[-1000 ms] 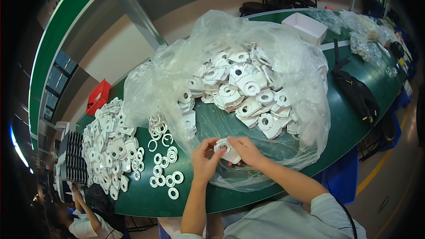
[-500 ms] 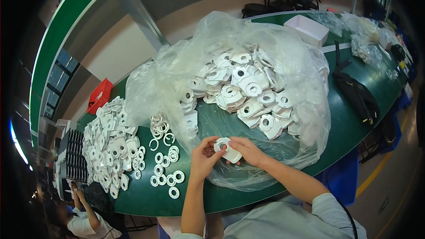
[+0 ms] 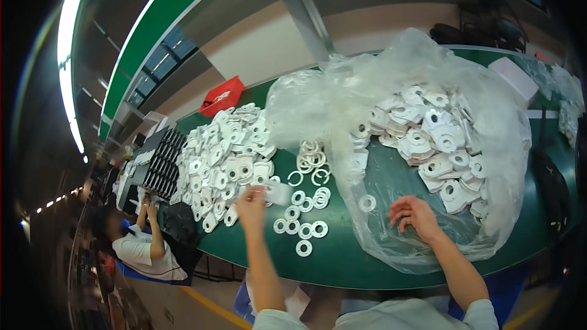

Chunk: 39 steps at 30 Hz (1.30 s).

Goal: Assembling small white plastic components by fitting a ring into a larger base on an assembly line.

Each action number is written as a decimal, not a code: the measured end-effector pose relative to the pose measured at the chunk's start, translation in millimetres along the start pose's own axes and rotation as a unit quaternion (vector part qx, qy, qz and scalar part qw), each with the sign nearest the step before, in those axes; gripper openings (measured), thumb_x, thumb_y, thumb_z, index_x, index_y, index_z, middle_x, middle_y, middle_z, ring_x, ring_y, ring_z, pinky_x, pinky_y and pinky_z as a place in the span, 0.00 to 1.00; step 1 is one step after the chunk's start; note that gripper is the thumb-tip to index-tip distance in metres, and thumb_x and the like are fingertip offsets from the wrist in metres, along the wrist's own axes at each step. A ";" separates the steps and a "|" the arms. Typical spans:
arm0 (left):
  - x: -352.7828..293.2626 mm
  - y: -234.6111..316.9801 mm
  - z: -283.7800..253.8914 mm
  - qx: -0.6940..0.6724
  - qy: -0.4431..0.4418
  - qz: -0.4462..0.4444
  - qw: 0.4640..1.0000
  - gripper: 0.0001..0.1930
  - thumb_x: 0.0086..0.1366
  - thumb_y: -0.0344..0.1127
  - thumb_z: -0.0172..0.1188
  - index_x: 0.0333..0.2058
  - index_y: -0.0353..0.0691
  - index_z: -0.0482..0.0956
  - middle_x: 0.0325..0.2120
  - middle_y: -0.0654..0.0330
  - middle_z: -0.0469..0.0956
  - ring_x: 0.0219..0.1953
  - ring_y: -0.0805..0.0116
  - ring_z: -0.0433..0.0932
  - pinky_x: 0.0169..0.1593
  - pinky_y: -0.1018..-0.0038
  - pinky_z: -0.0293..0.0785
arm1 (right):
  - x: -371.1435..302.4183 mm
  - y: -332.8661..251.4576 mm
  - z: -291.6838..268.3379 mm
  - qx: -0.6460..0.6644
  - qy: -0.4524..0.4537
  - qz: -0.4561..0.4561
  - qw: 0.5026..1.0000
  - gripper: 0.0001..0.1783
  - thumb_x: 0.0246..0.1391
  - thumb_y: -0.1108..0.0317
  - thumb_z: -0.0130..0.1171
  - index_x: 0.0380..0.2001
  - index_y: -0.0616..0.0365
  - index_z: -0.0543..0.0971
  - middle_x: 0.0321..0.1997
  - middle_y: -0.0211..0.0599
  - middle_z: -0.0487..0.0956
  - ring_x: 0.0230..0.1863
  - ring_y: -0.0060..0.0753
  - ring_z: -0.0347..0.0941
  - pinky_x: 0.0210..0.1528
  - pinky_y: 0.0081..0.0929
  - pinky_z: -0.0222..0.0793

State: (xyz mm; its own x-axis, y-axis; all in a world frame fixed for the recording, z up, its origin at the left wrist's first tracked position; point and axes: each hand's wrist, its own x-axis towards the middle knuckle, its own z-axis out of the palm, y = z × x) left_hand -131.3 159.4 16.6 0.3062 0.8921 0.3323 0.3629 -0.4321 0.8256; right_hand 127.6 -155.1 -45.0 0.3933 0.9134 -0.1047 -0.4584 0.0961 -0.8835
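Note:
My left hand [image 3: 252,205], smeared by motion, grips a white flat plastic part [image 3: 278,193] at the front right side of a heap of white plastic plates with round holes [image 3: 229,153]. Over the near part of a clear plastic bag hovers my right hand [image 3: 416,217], its fingers loosely bent and apart, with nothing in them. A single white ring [image 3: 367,203] lies on the bag to the left of that hand. Inside the opened bag [image 3: 391,256] rests a second pile of white plates [image 3: 443,140]. Several loose white rings [image 3: 304,248] lie between heap and bag.
White open rings [image 3: 312,157] are bunched beyond the loose ones. A red bin [image 3: 222,96] and black slotted racks [image 3: 162,162] stand around the left heap. A co-worker [image 3: 150,247] sits at the far left. Near the table's right end lies a black bag [image 3: 550,189].
The view has swung left. My hands, earlier together on a white plate with a ring, have parted; the left has carried the part leftward. A ring now lies on the bag.

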 end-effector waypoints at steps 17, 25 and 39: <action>-75.5 70.1 71.6 0.226 -0.377 0.156 0.885 0.13 0.49 0.31 0.65 0.35 0.37 0.80 0.26 0.55 0.78 0.28 0.58 0.76 0.33 0.68 0.71 | -4.3 10.4 41.4 -0.628 0.036 -0.221 0.746 0.15 0.42 0.58 0.66 0.33 0.52 0.78 0.29 0.34 0.73 0.32 0.38 0.73 0.32 0.33 0.68; -97.0 72.7 124.2 0.120 -0.309 0.225 0.916 0.22 0.47 0.33 0.67 0.43 0.35 0.76 0.44 0.51 0.71 0.47 0.52 0.70 0.50 0.67 0.68 | 1.8 2.6 13.1 -0.080 0.168 -0.119 0.975 0.02 0.55 0.75 0.54 0.28 0.60 0.74 0.23 0.23 0.72 0.22 0.13 0.63 0.25 0.13 0.59; -111.0 77.5 168.9 0.075 -0.271 0.268 0.921 0.15 0.45 0.26 0.62 0.34 0.33 0.74 0.34 0.51 0.73 0.38 0.54 0.72 0.39 0.68 0.70 | -40.0 -64.8 -24.5 -0.545 0.422 -0.248 0.680 0.11 0.37 0.74 0.64 0.28 0.57 0.76 0.29 0.35 0.75 0.30 0.35 0.72 0.32 0.29 0.67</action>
State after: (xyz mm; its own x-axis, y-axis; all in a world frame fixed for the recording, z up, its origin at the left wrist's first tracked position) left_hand 11.5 4.6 -33.3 0.8568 0.3651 0.3640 0.1358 -0.8409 0.5238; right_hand 161.1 -207.6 5.2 0.8130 0.2782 0.5115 0.5802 -0.4615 -0.6711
